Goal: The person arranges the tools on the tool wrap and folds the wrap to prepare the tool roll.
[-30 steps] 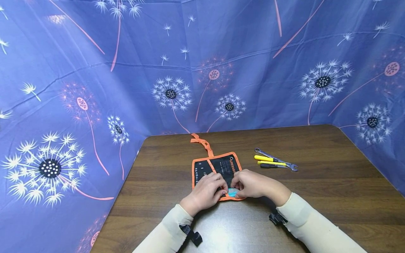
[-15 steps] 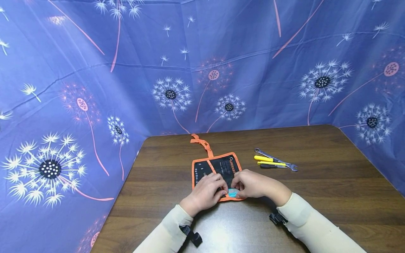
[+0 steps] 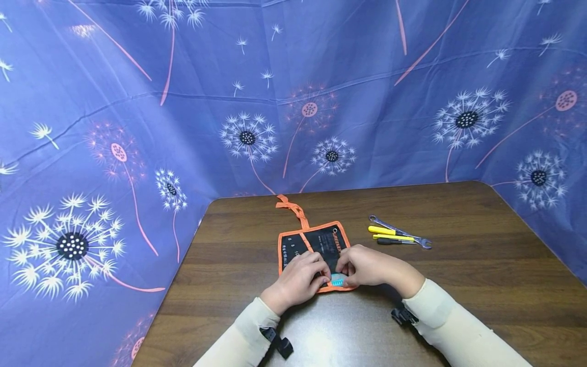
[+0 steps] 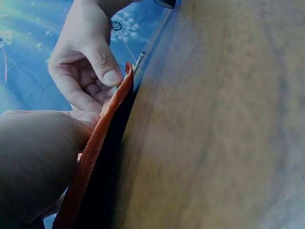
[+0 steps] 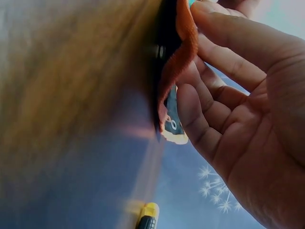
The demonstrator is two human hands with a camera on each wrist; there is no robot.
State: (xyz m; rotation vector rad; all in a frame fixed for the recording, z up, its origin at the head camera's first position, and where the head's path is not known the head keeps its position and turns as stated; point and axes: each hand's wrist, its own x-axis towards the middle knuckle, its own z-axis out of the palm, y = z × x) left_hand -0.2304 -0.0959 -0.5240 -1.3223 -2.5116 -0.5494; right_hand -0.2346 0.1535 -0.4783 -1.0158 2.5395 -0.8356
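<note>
A black tool roll (image 3: 323, 242) with orange edging lies spread on the table, white lettering on its face. At its near edge a small flat clear-and-turquoise piece (image 3: 338, 279) with comb-like marks shows between the hands; its kind is unclear. The left hand (image 3: 300, 278) pinches the orange-trimmed part of the roll just left of that piece. On the other side the right hand (image 3: 369, 267) has curled fingers and a thumb at the piece, apparently pinching it. In the right wrist view the orange edge (image 5: 183, 55) ripples beside the right hand (image 5: 248, 105).
Right of the roll lie a metal combination wrench (image 3: 390, 223), a yellow-handled tool (image 3: 381, 230) and a black-and-yellow tool (image 3: 390, 239). An orange tie strap (image 3: 293, 206) stretches to the table's far edge. A blue dandelion-print cloth (image 3: 385, 127) hangs behind the brown wooden table (image 3: 468, 244).
The right hand has shifted very slightly at the near edge of the roll. The left hand, the roll and the loose tools look the same.
</note>
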